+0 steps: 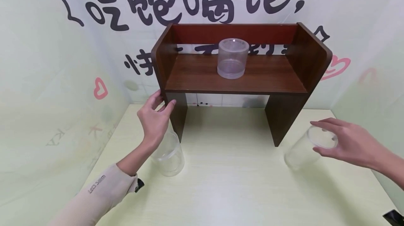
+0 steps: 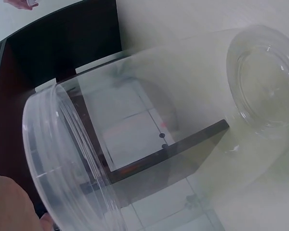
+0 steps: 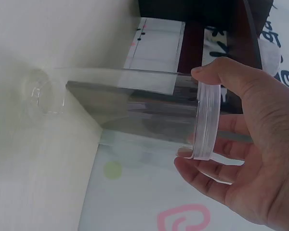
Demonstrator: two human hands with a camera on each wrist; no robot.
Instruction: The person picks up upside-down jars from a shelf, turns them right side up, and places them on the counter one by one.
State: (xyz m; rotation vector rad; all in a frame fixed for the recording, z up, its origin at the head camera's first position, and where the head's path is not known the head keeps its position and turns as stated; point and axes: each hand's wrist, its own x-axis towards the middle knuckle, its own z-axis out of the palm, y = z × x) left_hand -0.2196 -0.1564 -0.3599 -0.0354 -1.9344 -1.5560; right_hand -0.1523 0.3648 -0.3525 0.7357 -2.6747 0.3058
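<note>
Right hand [image 1: 350, 145] pinches the lidded rim of a clear jar [image 1: 304, 150] near the table's [image 1: 240, 191] right edge. Left hand [image 1: 154, 119], fingers relaxed, hovers over a second jar [image 1: 168, 155] by the shelf's [image 1: 233, 75] left leg. Likely light, stiff, slippery plastic; grip at rim.

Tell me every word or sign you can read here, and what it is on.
"Let's Slim": on the sleeve of the left arm.
"吃饱喝饱,": big dark characters on the wall banner.
A second row of characters on the banner sits behind the wooden shelf and is too hidden to read.
The clear jars carry no print.
</note>
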